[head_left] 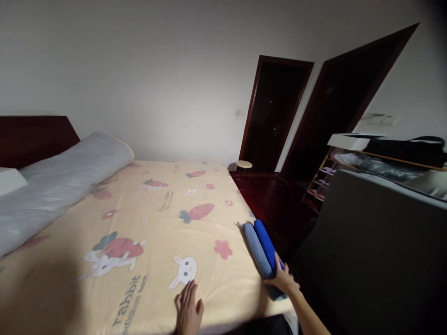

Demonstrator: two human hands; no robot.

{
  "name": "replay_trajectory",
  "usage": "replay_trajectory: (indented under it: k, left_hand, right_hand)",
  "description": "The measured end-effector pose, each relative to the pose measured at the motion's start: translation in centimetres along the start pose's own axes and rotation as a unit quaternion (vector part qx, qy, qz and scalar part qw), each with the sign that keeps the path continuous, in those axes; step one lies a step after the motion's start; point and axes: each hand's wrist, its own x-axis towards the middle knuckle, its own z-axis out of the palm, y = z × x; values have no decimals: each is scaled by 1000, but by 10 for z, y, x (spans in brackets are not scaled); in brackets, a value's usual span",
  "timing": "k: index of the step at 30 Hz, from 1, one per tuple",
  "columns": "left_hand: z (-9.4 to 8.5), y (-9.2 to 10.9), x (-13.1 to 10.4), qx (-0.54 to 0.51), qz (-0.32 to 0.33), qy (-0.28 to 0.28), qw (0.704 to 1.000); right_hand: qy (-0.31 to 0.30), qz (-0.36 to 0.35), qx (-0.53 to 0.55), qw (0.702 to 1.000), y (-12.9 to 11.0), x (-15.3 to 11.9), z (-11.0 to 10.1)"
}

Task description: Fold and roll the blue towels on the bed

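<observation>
Two long rolled cloths, perhaps towels, lie side by side at the right edge of the bed: a grey-blue roll point(258, 251) and a bright blue roll point(265, 242). Across their near ends sits my right hand point(283, 280), with the thumb over the grey-blue roll and the fingers around the blue one. My left hand point(188, 307) lies palm down on the cream bed sheet point(209, 279), its fingers stretched out just below a printed white rabbit face. It holds nothing. The sheet is fairly flat, with printed carrots, rabbits and flowers.
A large grey roll of bedding point(70, 172) lies at the left by the dark headboard point(35, 137). Right of the bed stand a dark cabinet-like block point(377, 242) and a loaded shelf rack point(319, 179). A round stool point(243, 164) is near the dark door point(279, 111).
</observation>
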Motion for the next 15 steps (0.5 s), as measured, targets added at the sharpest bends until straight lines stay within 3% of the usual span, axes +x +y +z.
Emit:
replay_trajectory:
  k: [2,9,12,15]
  left_hand:
    - [0,0,-1,2,-2,-10,1000]
    - [5,-5,-3,-7,-7,-31,999]
    - [14,-11,-6,-20,-6,-29,999]
    - [22,-13,-8,-27,-12,-31,999]
  right_hand:
    - [-5,2,0,1000,2,1,1]
    - [68,21,-25,997,-9,-17,-4]
    - [81,18,5,997,-15,-22,-17]
    - [87,8,77,993,-20,-19,-45]
